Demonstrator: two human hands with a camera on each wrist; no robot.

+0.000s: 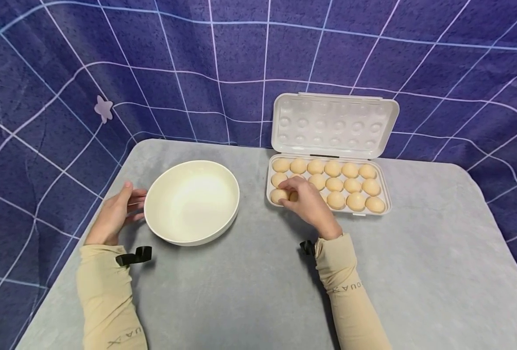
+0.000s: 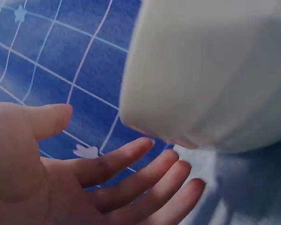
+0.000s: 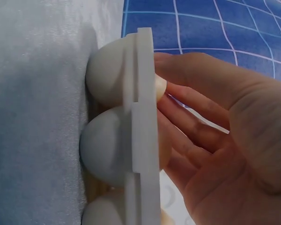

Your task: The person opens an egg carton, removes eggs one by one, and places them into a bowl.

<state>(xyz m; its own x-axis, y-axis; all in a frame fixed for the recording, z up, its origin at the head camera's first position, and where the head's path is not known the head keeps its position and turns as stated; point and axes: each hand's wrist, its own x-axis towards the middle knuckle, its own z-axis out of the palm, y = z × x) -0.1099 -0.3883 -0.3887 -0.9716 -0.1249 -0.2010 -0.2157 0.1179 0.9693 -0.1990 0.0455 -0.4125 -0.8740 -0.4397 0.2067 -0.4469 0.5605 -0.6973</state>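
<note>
A wide cream-coloured bowl [image 1: 192, 201] stands on the left of the table, its inside bare. Beside its left wall is my left hand [image 1: 117, 213], thumb up and fingers loosely extended; in the left wrist view the fingertips [image 2: 180, 171] lie close under the bowl's side [image 2: 201, 79], and contact cannot be told. An egg tray [image 1: 385, 197] with its lid raised holds rows of pale brown eggs [image 1: 336, 200]. Over its front left corner, my right hand [image 1: 306, 201] pinches the corner egg [image 1: 278, 196] between thumb and fingers, the egg still in its cup. The hand hides some neighbouring eggs.
The tray's translucent lid [image 1: 335, 125] leans back against a dark blue cloth [image 1: 241, 53] with a grid pattern, which hangs behind and beside the table. The grey tabletop [image 1: 223, 296] spreads in front of the bowl and tray. Each wrist wears a black strap [image 1: 134, 256].
</note>
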